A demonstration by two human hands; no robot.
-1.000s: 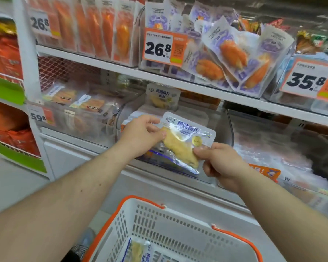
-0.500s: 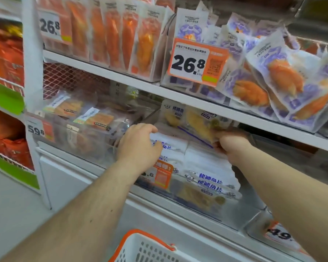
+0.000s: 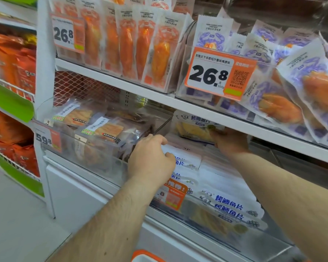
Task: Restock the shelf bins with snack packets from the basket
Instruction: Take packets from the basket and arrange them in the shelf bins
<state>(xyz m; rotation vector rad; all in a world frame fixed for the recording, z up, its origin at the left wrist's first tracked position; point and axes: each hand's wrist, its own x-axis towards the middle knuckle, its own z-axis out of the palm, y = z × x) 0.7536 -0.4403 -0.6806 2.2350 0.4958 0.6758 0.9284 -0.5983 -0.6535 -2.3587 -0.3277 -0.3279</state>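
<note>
A person reaches both hands into a clear shelf bin [image 3: 225, 241] at centre frame. The right hand [image 3: 230, 141] pinches a snack packet [image 3: 192, 127] standing upright at the back of the bin, just under the upper shelf. The left hand [image 3: 150, 161], fingers curled, presses on the stacked white packets [image 3: 223, 188]. An orange basket rim [image 3: 146, 257] shows at the bottom edge.

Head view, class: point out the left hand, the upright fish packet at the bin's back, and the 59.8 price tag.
left hand [image 3: 150, 157], head view, back of hand.
upright fish packet [image 3: 192, 127], head view, front face.
59.8 price tag [image 3: 45, 138], head view, printed digits.
</note>
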